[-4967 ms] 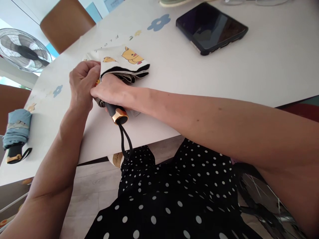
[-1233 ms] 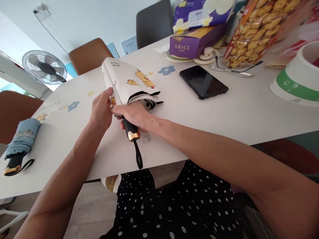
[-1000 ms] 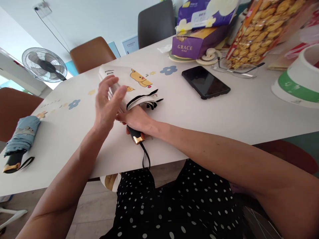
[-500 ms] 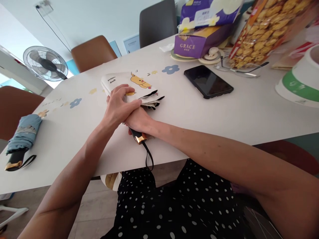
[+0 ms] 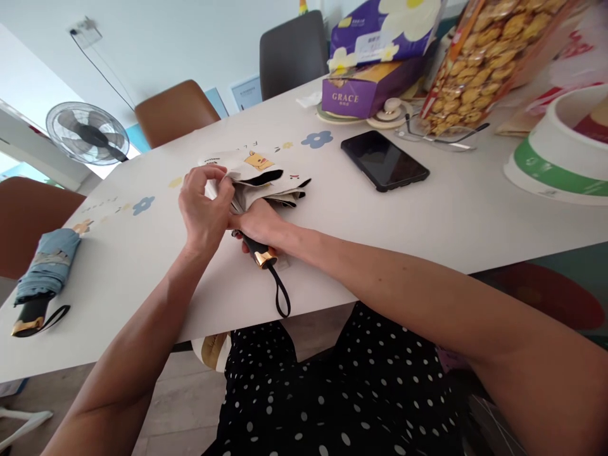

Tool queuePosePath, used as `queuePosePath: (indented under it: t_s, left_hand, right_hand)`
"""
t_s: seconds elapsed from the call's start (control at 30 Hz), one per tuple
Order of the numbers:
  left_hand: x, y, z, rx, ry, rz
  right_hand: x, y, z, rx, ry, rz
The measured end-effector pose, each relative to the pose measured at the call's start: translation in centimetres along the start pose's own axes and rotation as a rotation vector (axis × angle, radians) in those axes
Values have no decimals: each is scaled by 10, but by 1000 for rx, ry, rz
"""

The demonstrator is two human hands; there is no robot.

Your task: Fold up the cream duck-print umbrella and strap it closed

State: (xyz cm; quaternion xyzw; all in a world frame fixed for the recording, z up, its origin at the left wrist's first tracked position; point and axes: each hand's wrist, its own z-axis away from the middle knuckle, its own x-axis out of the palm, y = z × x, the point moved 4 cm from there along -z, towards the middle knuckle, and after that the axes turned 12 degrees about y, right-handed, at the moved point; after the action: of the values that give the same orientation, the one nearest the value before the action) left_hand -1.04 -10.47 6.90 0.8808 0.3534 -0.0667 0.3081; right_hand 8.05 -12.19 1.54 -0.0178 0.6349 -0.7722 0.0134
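Note:
A folded white umbrella (image 5: 266, 177) with yellow duck prints and black lining lies on the white table (image 5: 427, 209). My right hand (image 5: 259, 225) is wrapped round its black, gold-capped handle (image 5: 259, 253), and the black wrist strap (image 5: 280, 294) hangs over the table's front edge. My left hand (image 5: 204, 206) is closed on the umbrella's white fabric near the handle, bunching the folds together.
A folded blue umbrella (image 5: 42, 269) lies at the table's left end. A black phone (image 5: 384, 159), a purple tissue box (image 5: 365, 95), a bag of cookies (image 5: 479, 57) and a white and green bowl (image 5: 560, 152) stand to the right. Chairs and a fan (image 5: 88, 133) stand beyond.
My left hand went from pressing flat on the folded canopy to gripping and gathering its fabric. The canopy now looks more bunched. My right hand stayed on the handle.

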Motion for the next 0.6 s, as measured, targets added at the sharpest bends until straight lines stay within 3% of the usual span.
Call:
queuePosePath:
  t_s: [0.17, 0.37, 0.6]
  left_hand:
    - [-5, -8, -1, -111, 152, 75]
    - [4, -34, -2, -284, 142, 130]
    - [6, -40, -1, -462, 160, 362]
  right_hand:
    - [-5, 4, -15, 26, 40, -73]
    - [-5, 3, -17, 66, 18, -218]
    - [-13, -8, -12, 165, 6, -336]
